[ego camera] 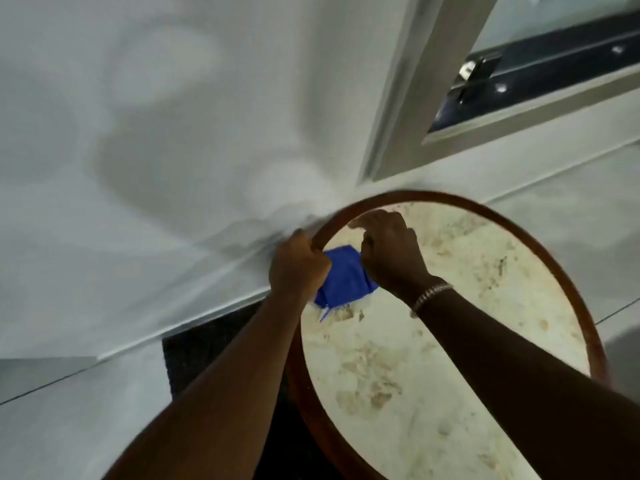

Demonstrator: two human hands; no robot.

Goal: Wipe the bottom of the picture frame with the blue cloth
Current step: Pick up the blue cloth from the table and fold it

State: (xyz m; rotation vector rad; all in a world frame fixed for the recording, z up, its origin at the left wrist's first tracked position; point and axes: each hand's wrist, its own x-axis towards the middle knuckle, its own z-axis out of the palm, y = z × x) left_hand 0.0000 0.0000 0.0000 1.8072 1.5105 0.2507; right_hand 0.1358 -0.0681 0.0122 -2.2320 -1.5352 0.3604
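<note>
At frame centre, left hand [298,263] is curled over the wooden rim of the round table [568,271], fingers closed on the edge at about the table's 10 o'clock. Right hand [389,252] sits just beside it at 3 o'clock, fingers bent down onto the marbled top, index pointing toward the rim; bracelet [431,296] on that wrist. Blue cloth [343,280] lies on the tabletop between the 2 hands, partly hidden under both; cannot tell whether either hand actually pinches it. Picture frame [412,98], pale grey, hangs on the white wall [156,133] at 1 o'clock from the hands, well apart; its lower corner ends just above the table rim. Dark floor [207,348] shows at 7 o'clock.
</note>
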